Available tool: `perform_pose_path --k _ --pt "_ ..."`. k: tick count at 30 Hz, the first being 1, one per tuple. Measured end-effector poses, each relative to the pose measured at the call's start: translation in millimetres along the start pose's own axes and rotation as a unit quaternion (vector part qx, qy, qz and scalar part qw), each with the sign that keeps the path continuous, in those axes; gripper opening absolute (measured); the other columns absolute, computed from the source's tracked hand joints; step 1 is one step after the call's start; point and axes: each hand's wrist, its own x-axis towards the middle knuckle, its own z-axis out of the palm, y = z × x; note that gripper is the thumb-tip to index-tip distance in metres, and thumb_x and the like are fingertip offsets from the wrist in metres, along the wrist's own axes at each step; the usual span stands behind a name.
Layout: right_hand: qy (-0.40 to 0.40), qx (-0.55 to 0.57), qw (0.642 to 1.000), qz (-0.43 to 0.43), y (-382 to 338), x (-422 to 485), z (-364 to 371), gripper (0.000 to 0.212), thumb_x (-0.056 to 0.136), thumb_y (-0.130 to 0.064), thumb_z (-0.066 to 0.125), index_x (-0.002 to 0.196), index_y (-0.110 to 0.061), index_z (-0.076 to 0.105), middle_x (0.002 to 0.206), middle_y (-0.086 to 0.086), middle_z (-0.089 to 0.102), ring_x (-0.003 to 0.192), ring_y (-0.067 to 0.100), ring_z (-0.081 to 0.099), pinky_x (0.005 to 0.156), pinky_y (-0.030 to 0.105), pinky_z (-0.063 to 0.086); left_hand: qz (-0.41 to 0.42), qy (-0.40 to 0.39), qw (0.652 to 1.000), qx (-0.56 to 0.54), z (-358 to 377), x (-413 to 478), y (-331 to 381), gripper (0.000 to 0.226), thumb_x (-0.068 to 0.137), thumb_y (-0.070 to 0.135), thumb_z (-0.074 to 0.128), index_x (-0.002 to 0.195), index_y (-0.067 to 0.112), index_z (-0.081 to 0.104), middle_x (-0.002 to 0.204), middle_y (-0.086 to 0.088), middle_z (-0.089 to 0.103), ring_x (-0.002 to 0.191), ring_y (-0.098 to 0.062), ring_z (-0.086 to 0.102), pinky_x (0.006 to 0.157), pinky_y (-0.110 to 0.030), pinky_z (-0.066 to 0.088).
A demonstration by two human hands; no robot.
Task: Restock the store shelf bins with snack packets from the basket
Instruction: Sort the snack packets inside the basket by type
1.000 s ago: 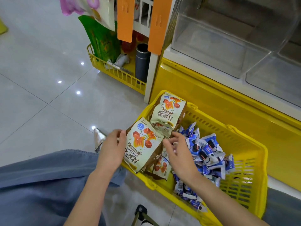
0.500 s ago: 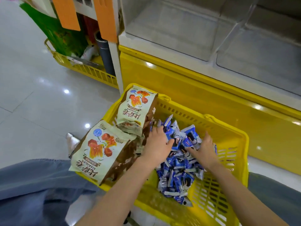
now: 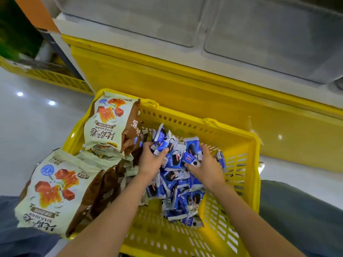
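A yellow plastic basket (image 3: 239, 143) stands on the floor in front of the shelf. Inside lies a heap of small blue-and-white snack packets (image 3: 176, 184). My left hand (image 3: 151, 160) grips packets at the heap's left side, thumb curled over them. My right hand (image 3: 206, 164) closes on packets at the heap's right side, with its thumb under one. Two large cream-and-brown snack bags lean at the basket's left: one upright at the back (image 3: 109, 125), one hanging over the near rim (image 3: 55, 195). Clear shelf bins (image 3: 269, 28) sit above.
The yellow shelf base (image 3: 185, 75) rises right behind the basket. A second yellow basket (image 3: 53, 80) with goods stands at the far left on the glossy tiled floor (image 3: 27, 127). My knees in blue jeans (image 3: 11, 236) flank the basket.
Both hands left the large bags and went into the blue packet heap, then closed on packets. The near large bag now hangs over the basket's rim. The view has moved closer.
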Motion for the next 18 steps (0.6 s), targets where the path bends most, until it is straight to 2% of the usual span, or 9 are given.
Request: perform_pose_path --k 1,5,6,8,10,11,13,15,18 --pt "0.008 0.008 1.000 -0.009 0 -5 -1 0.083 0.080 -0.042 0.071 0.144 -0.020 0.023 0.122 0.006 0.062 0.092 0.023 0.064 0.066 0.030 0.049 0.014 0.014 1.000 0.009 1 -3 1 0.032 0.087 0.024 0.063 0.109 0.014 0.043 0.092 0.003 0.055 0.077 -0.020 0.060 0.075 -0.038 0.053" --pt "-0.021 0.028 0.998 -0.045 1 -29 -7 0.082 0.080 -0.044 0.069 0.143 -0.021 0.023 0.108 0.004 0.067 0.079 0.018 0.066 0.059 0.029 0.052 0.078 0.025 0.997 0.013 -4 -20 -3 0.008 0.093 0.010 0.052 0.100 0.007 0.054 0.094 -0.007 0.058 0.089 -0.027 0.059 0.081 -0.045 0.053" --pt "-0.043 0.031 0.997 -0.049 0 -37 -8 0.083 0.080 -0.046 0.069 0.143 -0.021 0.021 0.107 0.004 0.067 0.080 0.018 0.066 0.062 0.030 0.054 0.094 0.008 0.995 0.011 -7 -28 -4 0.005 0.094 0.009 0.051 0.096 0.009 0.055 0.091 -0.005 0.059 0.087 -0.024 0.060 0.081 -0.042 0.053" --pt "-0.089 0.029 0.994 -0.059 1 -53 -7 0.085 0.079 -0.047 0.069 0.144 -0.021 0.020 0.107 0.000 0.066 0.083 0.014 0.065 0.066 0.025 0.053 0.133 -0.040 0.990 0.024 -10 -47 -8 0.013 0.094 0.009 0.049 0.087 0.019 0.055 0.088 0.000 0.062 0.077 -0.012 0.059 0.071 -0.024 0.050" --pt "-0.130 0.011 0.988 -0.078 2 -68 -4 0.085 0.080 -0.048 0.068 0.144 -0.022 0.018 0.089 -0.008 0.063 0.068 0.002 0.058 0.054 0.013 0.042 0.163 -0.096 0.980 0.061 -11 -68 -14 0.021 0.095 0.011 0.048 0.080 0.023 0.055 0.077 0.004 0.061 0.061 0.002 0.053 0.057 -0.012 0.041" --pt "-0.145 -0.002 0.986 -0.089 4 -75 -2 0.085 0.080 -0.048 0.067 0.145 -0.024 0.017 0.087 -0.008 0.062 0.065 0.001 0.054 0.052 0.014 0.039 0.169 -0.127 0.974 0.079 -10 -77 -19 0.023 0.095 0.012 0.048 0.077 0.025 0.054 0.071 0.005 0.057 0.056 0.002 0.049 0.054 -0.012 0.039" --pt "-0.163 -0.016 0.982 -0.098 12 -88 2 0.083 0.082 -0.045 0.067 0.145 -0.024 0.017 0.111 -0.002 0.064 0.084 0.007 0.059 0.067 0.019 0.046 0.161 -0.193 0.960 0.127 -9 -92 -29 0.024 0.096 0.016 0.046 0.076 0.027 0.051 0.066 0.006 0.052 0.052 0.002 0.044 0.053 -0.014 0.036" --pt "-0.183 -0.045 0.978 -0.094 21 -98 3 0.079 0.084 -0.041 0.065 0.145 -0.023 0.018 0.135 0.001 0.052 0.110 0.016 0.057 0.086 0.028 0.048 0.144 -0.252 0.936 0.198 -11 -99 -38 0.019 0.097 0.020 0.045 0.081 0.028 0.051 0.073 0.007 0.054 0.059 0.003 0.046 0.057 -0.014 0.037" --pt "-0.243 -0.144 0.956 -0.075 34 -104 1 0.063 0.090 -0.038 0.058 0.142 -0.019 0.028 0.137 0.005 0.047 0.114 0.022 0.054 0.085 0.032 0.045 0.112 -0.285 0.913 0.271 -17 -101 -45 0.009 0.097 0.025 0.045 0.096 0.028 0.054 0.095 0.006 0.060 0.079 -0.004 0.054 0.069 -0.019 0.046"
